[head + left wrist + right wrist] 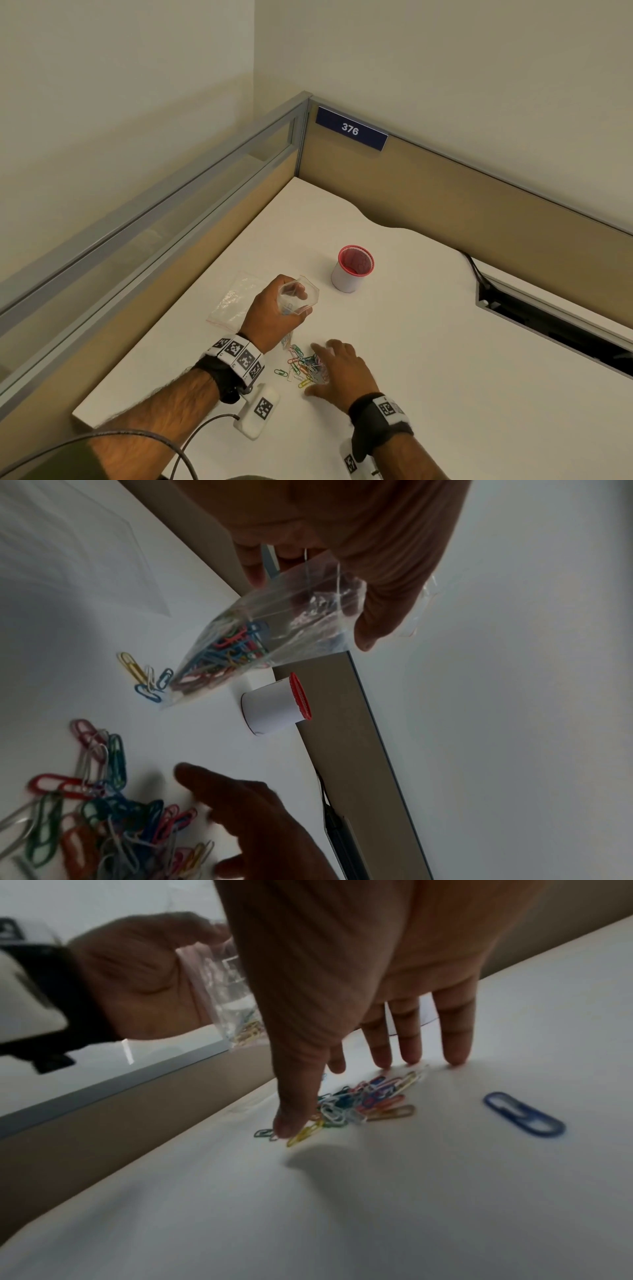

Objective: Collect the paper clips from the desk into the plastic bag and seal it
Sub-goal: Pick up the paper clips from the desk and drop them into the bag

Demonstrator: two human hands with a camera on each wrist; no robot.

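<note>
right now my left hand pinches the limp plastic bag by its mouth, part-filled. my right hand spreads flat, empty, fingertips on the paper clips: light, slippery, best raked together, i'd say.

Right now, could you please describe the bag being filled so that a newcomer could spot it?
On the white desk, left of the red-rimmed cup, the left hand holds a clear plastic bag open. Unlike the flat bag lying beside it, it contains coloured paper clips.
</note>
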